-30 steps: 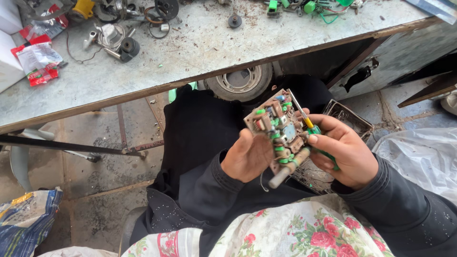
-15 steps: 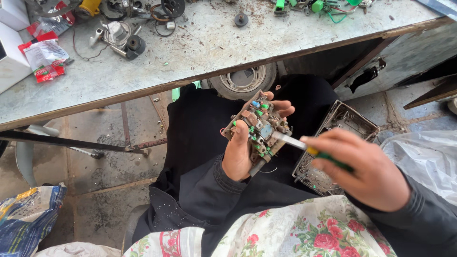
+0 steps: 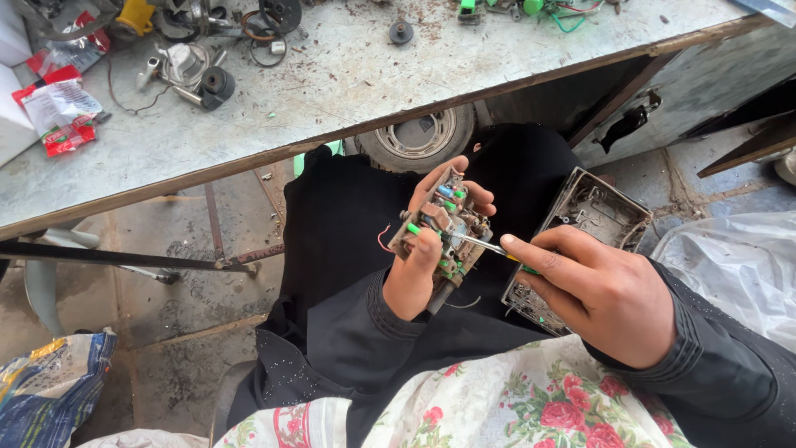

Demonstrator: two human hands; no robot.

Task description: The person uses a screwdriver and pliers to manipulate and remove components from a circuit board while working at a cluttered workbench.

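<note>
I sit in a rough repair workshop: my scratched, dusty desk [image 3: 348, 83] carries loose metal parts [image 3: 195, 70] toward its far left corner, a small wheel [image 3: 419, 137] underneath, bare concrete floor [image 3: 157, 290].

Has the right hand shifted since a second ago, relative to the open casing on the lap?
Yes. The right hand has drawn back toward the body, now lying over the open casing, screwdriver tip on the circuit board.

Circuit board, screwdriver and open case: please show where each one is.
Circuit board [image 3: 444, 224], head view, on its component side.
Screwdriver [image 3: 477, 243], head view, on its metal shaft.
Open case [image 3: 605, 207], head view, on its inside wall.
</note>
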